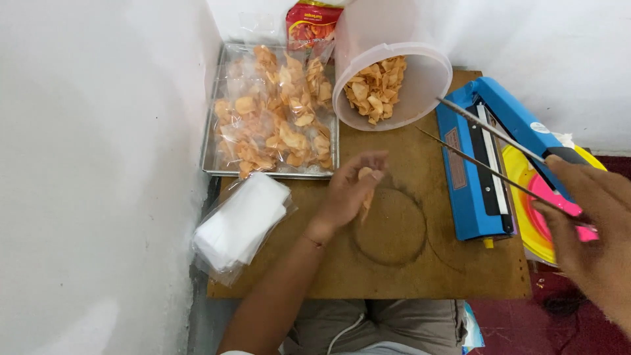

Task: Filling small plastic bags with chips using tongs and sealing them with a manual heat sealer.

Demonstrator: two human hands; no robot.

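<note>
Brown wooden board — white walls

Bright, even light fills the corner, washing the white walls nearly featureless. Shadows stay soft and faint. The right hand close to the lens looks slightly blurred.

Materials & finishes, desk by the white wall

Desk: matt brown wood board, rough-ish, w/ a dark ring stain. Tray: dull brushed metal, holding glossy clear plastic bags of chips. Tub: translucent white plastic, smooth. Sealer: glossy blue plastic w/ black strip. Tongs: thin shiny metal, pink plastic handle, in right hand. Left hand pinches a dry, matt chip. Stack of empty bags: clear film, soft sheen. Wall: matt paint.
</note>
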